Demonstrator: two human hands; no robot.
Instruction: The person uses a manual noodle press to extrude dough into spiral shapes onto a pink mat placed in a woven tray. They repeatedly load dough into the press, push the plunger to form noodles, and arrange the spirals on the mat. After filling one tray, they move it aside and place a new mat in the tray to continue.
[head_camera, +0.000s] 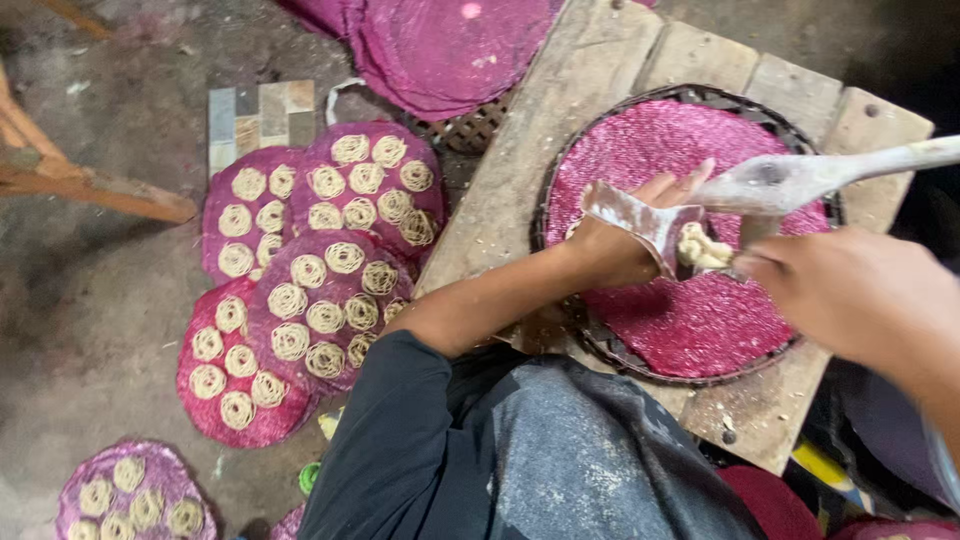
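1. Grey dusty floor (100, 300) is lying at the far left, carrying overlapping magenta mats (300, 290) that are holding small coiled noodle nests (308, 271) in rows.
2. Moving right, a rough plank surface (520, 160) is bearing a dark woven tray (700, 375) lined with a bare pink mat (690, 320).
3. Over that mat, the left hand (615, 245) is cupping a floured metal press (645, 220), its grip wrapped around the press body.
4. Pale, sticky, lumpy dough (703, 248) is sitting at the mouth of the press, just beside the fingers.
5. Further right, the right hand (850, 295) is hanging near a floured wooden paddle (800, 178); I cannot tell whether its grip is pinching the handle or resting loose.
6. Judging from this, the dough could be dropping off onto the mat in a clump, because it is bulging out unsupported while the press is tilting.
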